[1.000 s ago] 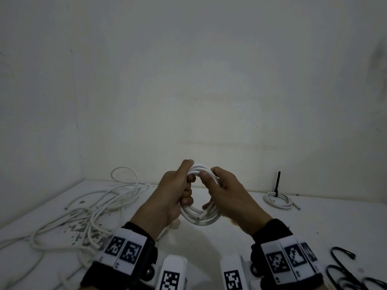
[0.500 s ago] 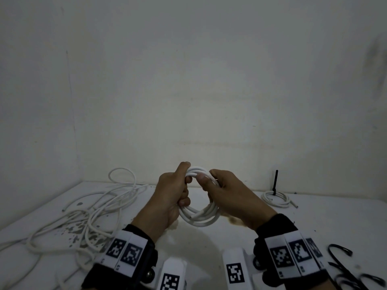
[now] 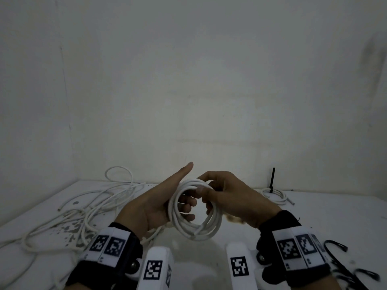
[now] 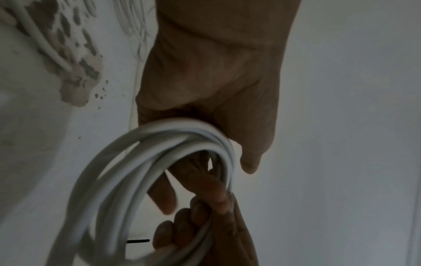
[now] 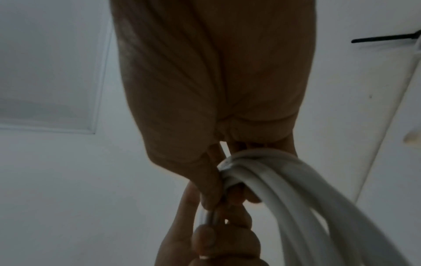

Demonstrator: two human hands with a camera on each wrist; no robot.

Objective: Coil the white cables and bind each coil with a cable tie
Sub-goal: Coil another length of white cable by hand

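Observation:
A coil of white cable [image 3: 196, 233] hangs in the air between both hands, above the white table [image 3: 209, 268]. My right hand [image 3: 209, 189] pinches the top of the coil between thumb and fingers; the right wrist view shows that pinch on the coil [image 5: 284, 180]. My left hand [image 3: 165, 195] is at the coil's left side, thumb straight and lifted off it. Its fingers [image 4: 164, 198] reach loosely through the ring of the coil [image 4: 136, 162]. No cable tie is on this coil.
A tangle of loose white cables [image 3: 83, 206] lies on the table's left side. A small coil [image 3: 274, 195] with an upright black tie [image 3: 272, 178] lies at the back right. Loose black cable ties [image 3: 339, 260] lie at the front right. Walls stand close behind and left.
My left hand has let go of the coil's top and straightened its thumb. The coil has turned to face me, now held by my right hand's pinch.

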